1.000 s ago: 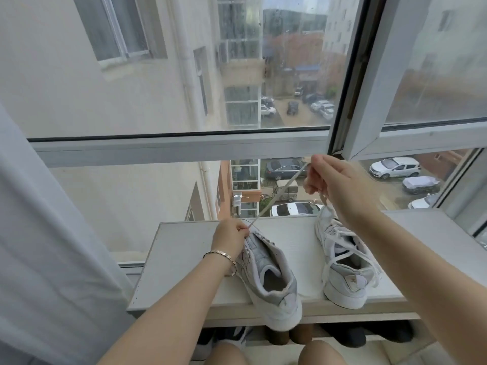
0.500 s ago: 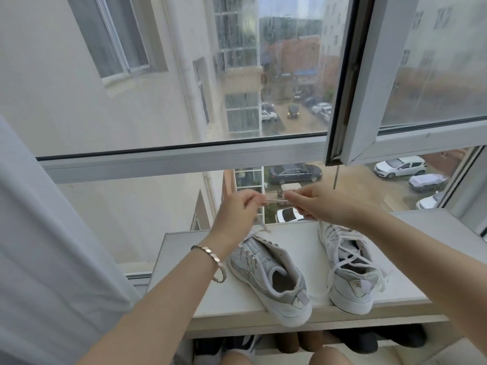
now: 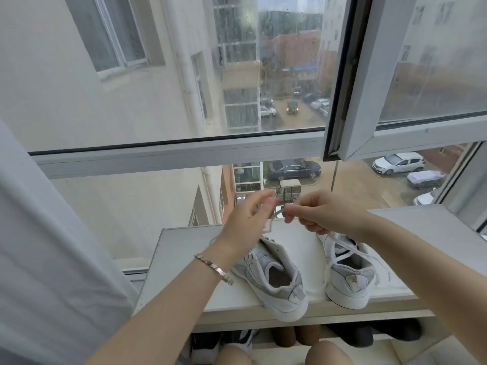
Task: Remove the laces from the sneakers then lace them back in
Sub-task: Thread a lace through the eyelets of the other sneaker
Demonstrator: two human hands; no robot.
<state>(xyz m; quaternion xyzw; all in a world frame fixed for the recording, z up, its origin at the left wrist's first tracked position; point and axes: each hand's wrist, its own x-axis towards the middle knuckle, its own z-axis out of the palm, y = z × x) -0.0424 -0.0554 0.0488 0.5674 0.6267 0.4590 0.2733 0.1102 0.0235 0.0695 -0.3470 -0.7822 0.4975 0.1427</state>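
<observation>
Rain-streaked window glass fills the upper frame, with a car park far below and an open white sash [image 3: 369, 75] at the upper right. Below it a white desk [image 3: 184, 259] carries a pair of white-and-grey low sneakers, heels toward the camera. The centre sneaker [image 3: 274, 275] has visible upper eyelets that look bare. The right-hand sneaker [image 3: 347, 275] is criss-crossed with loose white laces.

Just above them, at mid-frame, the left hand [image 3: 245, 225], with a rose-gold link bracelet [image 3: 213, 267] on its wrist, and the right hand [image 3: 324, 214] sit almost fingertip to fingertip. Both pinch a thin white lace [image 3: 271, 224]. The right holds it with fingers curled narrow round one end. The left holds it between thumb and forefinger, its other fingers loosely spread and blurred. From there the lace drops behind the left hand toward the toe of the centre sneaker. Whether it is threaded through the lowest eyelets is hidden.

My reading is that the unlacing stage is in hand, on the centre sneaker and close to done. The next move calls for drawing the rest of the lace clear with a steady pull, since the shoe's heel overhangs the desk edge. After that, the lace can be laid aside and the right-hand sneaker started.
</observation>
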